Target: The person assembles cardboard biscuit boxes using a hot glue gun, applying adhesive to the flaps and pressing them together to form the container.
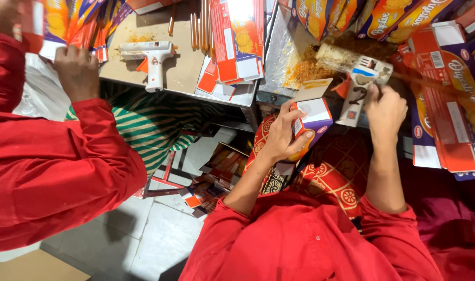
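My left hand [284,132] grips a small purple, orange and white carton [314,117] by its end, with one cardboard flap open at the top. My right hand [385,110] is closed around the handle of a dirty white glue gun [359,78], whose nozzle points left toward the carton's open flap. Both of my arms wear red sleeves. The gun's tip sits just above the carton; whether it touches is unclear.
A co-worker in a red sleeve at left has a hand [77,70] on flat cartons [81,23]. A second white glue gun [151,60] lies on a cardboard-covered table [185,67]. Folded cartons [445,104] pile at right. Scraps litter the floor [206,192].
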